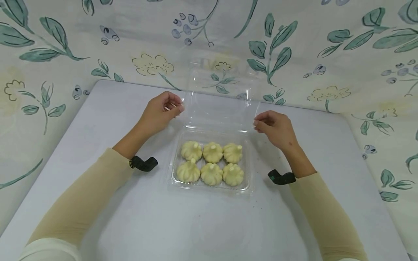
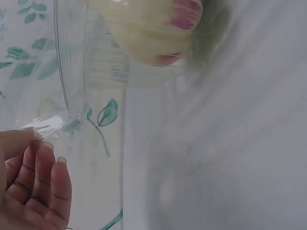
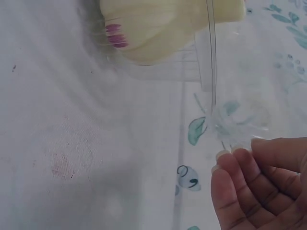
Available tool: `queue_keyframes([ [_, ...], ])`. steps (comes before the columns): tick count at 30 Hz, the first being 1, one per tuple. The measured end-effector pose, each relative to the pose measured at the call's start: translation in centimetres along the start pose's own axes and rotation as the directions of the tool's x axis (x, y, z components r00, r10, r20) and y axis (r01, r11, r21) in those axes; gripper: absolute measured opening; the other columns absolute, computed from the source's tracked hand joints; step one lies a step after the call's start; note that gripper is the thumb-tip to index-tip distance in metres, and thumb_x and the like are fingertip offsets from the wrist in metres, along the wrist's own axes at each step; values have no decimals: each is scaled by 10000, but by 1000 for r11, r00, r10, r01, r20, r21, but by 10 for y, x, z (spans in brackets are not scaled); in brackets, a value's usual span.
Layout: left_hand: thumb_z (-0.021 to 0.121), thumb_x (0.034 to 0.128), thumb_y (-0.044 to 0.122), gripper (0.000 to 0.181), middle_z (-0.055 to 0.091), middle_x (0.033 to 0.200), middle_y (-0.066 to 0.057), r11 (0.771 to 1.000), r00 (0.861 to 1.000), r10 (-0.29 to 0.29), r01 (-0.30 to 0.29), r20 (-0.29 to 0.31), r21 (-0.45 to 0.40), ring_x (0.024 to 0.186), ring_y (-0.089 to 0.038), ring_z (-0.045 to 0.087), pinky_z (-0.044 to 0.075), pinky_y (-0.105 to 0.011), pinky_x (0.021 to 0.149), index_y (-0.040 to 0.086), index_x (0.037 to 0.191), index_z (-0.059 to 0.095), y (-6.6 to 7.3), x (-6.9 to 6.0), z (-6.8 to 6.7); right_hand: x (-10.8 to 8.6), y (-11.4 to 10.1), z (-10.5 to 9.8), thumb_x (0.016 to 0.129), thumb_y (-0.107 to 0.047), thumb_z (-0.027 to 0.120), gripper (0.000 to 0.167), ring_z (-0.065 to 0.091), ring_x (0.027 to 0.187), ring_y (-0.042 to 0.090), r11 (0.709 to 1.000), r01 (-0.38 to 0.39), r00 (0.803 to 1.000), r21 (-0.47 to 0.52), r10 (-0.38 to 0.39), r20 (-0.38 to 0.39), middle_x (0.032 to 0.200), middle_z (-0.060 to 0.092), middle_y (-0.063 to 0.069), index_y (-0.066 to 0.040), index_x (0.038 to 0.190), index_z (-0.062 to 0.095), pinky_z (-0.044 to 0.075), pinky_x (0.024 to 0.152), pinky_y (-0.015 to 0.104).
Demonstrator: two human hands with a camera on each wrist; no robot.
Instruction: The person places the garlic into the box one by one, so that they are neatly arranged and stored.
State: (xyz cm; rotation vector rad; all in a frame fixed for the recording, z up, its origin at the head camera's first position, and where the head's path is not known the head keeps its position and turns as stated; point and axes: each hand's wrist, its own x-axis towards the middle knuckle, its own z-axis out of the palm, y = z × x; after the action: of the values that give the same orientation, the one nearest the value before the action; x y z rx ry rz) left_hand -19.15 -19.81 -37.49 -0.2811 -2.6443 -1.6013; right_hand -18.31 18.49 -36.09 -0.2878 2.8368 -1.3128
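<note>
A clear plastic clamshell box point(image 1: 210, 189) rests on the white table with its hinged lid point(image 1: 218, 112) raised at the back. Several pale garlic bulbs point(image 1: 212, 174) sit in two rows in the base, stems up. My left hand point(image 1: 161, 111) pinches the lid's left edge between thumb and fingertips. On the opposite side, my right hand point(image 1: 275, 127) pinches the right edge the same way. Both wrist views show a thumb and fingertips at a lid corner, beside a garlic bulb point(image 2: 148, 28) with purple marks, seen through the clear wall.
The white table point(image 1: 212, 224) carries the box near its middle. Behind it hangs a leaf-and-flower patterned cloth point(image 1: 124, 36), close to the raised lid. A black wrist mount point(image 1: 143, 164) is on the left wrist, another black mount point(image 1: 281, 177) on the right.
</note>
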Motion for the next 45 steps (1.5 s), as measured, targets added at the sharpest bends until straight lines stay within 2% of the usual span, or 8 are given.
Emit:
queue_keyframes([
  [6,704,1025,240,218,678,1065,-59,998,1000,15,-16,8,56,938,-193,608,493,-329,783,89,1153,615,4,-8,-3,-7,-2,-3,1029,-182,679,170,707,846,220,996,36,999,-78,-37,-17,988,751,105,-36,1111,704,524,661,232],
  [15,727,1007,180,164,701,1023,-23,976,987,160,-160,14,145,949,-157,621,500,-313,834,79,1091,630,7,-20,-5,-21,-4,-6,1032,-167,684,124,708,884,228,987,79,997,-137,-80,-1,993,742,86,-58,1092,694,529,692,224],
  [23,749,993,141,162,701,998,11,926,960,277,-278,39,256,913,-142,640,535,-337,805,81,1079,626,7,-33,-7,-32,-6,-6,1016,-124,702,74,688,905,203,967,181,982,-181,-188,-23,984,740,65,-65,1054,724,503,777,151],
  [29,746,994,152,125,702,983,-37,871,943,325,-325,65,367,912,-218,663,548,-421,809,77,1049,662,9,-45,-10,-42,-6,-3,989,-46,716,50,688,893,210,934,268,959,-236,-282,-27,966,732,69,-42,1026,749,587,776,372],
  [34,745,976,92,147,691,1043,-78,828,935,340,-348,100,440,932,-254,660,550,-439,801,63,1087,653,4,-57,-10,-54,-4,0,955,-6,746,85,710,890,265,921,285,953,-266,-301,-22,1003,734,104,-13,1040,744,601,763,477],
  [39,756,944,30,213,681,1099,-36,783,906,398,-417,142,461,965,-213,641,554,-397,803,95,1122,658,-1,-66,-8,-67,1,6,918,105,720,235,703,901,282,898,308,948,-314,-319,16,1068,721,122,5,1130,736,606,743,472],
  [41,755,941,22,221,677,1118,-21,770,897,412,-438,163,464,984,-197,634,556,-386,804,103,1121,655,-2,-70,-8,-71,3,9,913,107,722,258,699,889,256,886,330,939,-327,-344,18,1056,724,104,-3,1146,739,604,720,448],
  [45,722,951,1,204,660,1188,-30,759,886,415,-462,206,458,1046,-208,634,560,-401,837,91,1121,656,-4,-77,-6,-77,7,14,938,18,752,208,704,856,209,872,360,926,-332,-377,13,1033,731,65,-29,1140,756,593,692,405],
])
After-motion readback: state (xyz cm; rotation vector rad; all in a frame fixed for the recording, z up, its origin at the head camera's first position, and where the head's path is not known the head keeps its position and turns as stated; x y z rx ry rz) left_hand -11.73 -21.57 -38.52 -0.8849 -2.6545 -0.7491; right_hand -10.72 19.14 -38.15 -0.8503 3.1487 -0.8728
